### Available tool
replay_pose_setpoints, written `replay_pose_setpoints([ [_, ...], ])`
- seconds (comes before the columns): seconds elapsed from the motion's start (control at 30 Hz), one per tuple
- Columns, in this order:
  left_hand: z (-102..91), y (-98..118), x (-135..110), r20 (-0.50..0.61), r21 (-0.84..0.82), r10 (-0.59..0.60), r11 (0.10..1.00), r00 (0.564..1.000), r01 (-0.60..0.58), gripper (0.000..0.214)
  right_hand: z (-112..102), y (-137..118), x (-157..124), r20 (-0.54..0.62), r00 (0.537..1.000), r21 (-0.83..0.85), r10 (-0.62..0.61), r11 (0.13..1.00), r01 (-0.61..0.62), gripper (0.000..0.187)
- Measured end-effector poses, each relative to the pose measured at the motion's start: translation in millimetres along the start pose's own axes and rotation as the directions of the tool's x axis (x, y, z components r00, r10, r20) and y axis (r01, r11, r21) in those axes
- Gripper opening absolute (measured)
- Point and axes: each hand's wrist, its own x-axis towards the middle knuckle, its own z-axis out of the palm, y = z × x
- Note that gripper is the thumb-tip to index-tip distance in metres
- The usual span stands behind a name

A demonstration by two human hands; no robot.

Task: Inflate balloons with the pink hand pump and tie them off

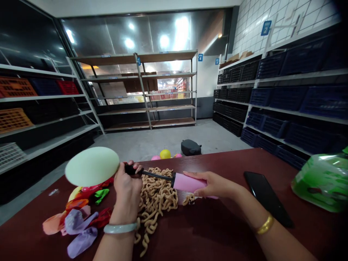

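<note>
A balloon pump (187, 183) with a pink barrel and a black rod is stretched between my two hands above the table. My left hand (127, 183) is closed around its black end. A pale green inflated balloon (91, 166) sticks out to the left of that hand, its neck hidden by my fingers. My right hand (214, 184) grips the pink barrel, thumb and fingers on opposite sides. Below the pump lies a heap of tan, twisted snack-like pieces (160, 197). Several limp balloons (80, 221), purple, orange, red and green, lie left of my left forearm.
On the dark red table (217, 239), a black phone (268, 197) lies to the right, near a green-filled plastic bottle (322, 181). Beyond the table's far edge are a yellow balloon (165, 154) and a dark grey bag (190, 147). Shelves with crates (285, 127) line the walls.
</note>
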Motion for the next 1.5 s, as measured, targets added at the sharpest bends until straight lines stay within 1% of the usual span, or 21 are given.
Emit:
replay_pose_setpoints([
  [0.03,-1.6,4,3,-0.008,-0.013,0.015,1.000,1.000,-0.015,0.017,1,0,0,-0.022,0.999,-0.056,-0.024,0.998,0.023,0.073],
  [0.1,-4.2,11,6,-0.011,-0.032,0.054,0.998,0.999,-0.054,0.018,6,0,2,-0.098,0.992,-0.240,-0.076,0.970,0.050,0.071],
  [0.2,-5.4,14,8,-0.018,-0.036,0.114,0.993,0.993,-0.115,0.018,18,0,6,-0.225,0.964,-0.539,-0.143,0.842,-0.001,0.064],
  [0.23,-5.2,13,7,-0.020,-0.040,0.124,0.991,0.992,-0.125,0.018,22,0,8,-0.253,0.954,-0.599,-0.159,0.801,-0.025,0.061],
  [0.3,-3.9,6,5,-0.009,-0.054,0.115,0.992,0.993,-0.115,0.017,30,0,10,-0.277,0.943,-0.660,-0.183,0.749,-0.049,0.059],
  [0.4,-0.6,-14,-6,0.025,-0.044,0.060,0.997,0.998,-0.059,0.016,38,-1,13,-0.292,0.936,-0.681,-0.194,0.730,-0.061,0.059],
  [0.57,5.1,-56,-36,0.079,0.016,-0.052,0.999,0.995,0.051,0.017,45,-3,14,-0.318,0.936,-0.653,-0.154,0.751,-0.099,0.063],
  [0.63,5.3,-65,-44,0.089,0.023,-0.077,0.997,0.993,0.075,0.017,48,-5,15,-0.317,0.939,-0.639,-0.135,0.762,-0.106,0.063],
  [0.7,4.3,-68,-45,0.080,0.027,-0.080,0.997,0.994,0.079,0.018,50,-7,17,-0.307,0.944,-0.622,-0.119,0.776,-0.105,0.063],
  [0.8,2.8,-62,-40,0.054,0.057,-0.075,0.996,0.996,0.072,0.018,54,-9,21,-0.284,0.954,-0.595,-0.100,0.798,-0.093,0.065],
  [0.9,2.6,-49,-30,0.051,0.083,-0.060,0.995,0.997,0.056,0.017,52,-8,21,-0.258,0.960,-0.580,-0.111,0.813,-0.062,0.065],
  [1.0,1.6,-30,-16,0.023,0.069,-0.030,0.997,0.999,0.029,0.017,44,-5,16,-0.234,0.962,-0.584,-0.138,0.812,-0.026,0.062],
  [1.13,-3.4,2,4,-0.038,0.038,0.015,0.999,0.999,-0.014,0.015,31,0,11,-0.186,0.968,-0.614,-0.167,0.789,0.018,0.063],
  [1.23,-6.7,20,13,-0.036,-0.013,0.071,0.997,0.997,-0.072,0.014,23,2,8,-0.192,0.963,-0.634,-0.189,0.773,0.025,0.061],
  [1.33,-7.2,22,13,0.003,-0.036,0.104,0.994,0.995,-0.104,0.015,16,4,4,-0.210,0.953,-0.651,-0.219,0.759,0.031,0.059],
  [1.4,-5.9,16,10,0.005,-0.034,0.115,0.993,0.993,-0.115,0.016,12,4,2,-0.227,0.947,-0.662,-0.229,0.749,0.022,0.058],
  [1.5,-2.1,0,2,0.007,-0.044,0.096,0.994,0.995,-0.095,0.015,12,5,2,-0.257,0.940,-0.669,-0.226,0.743,-0.004,0.058],
])
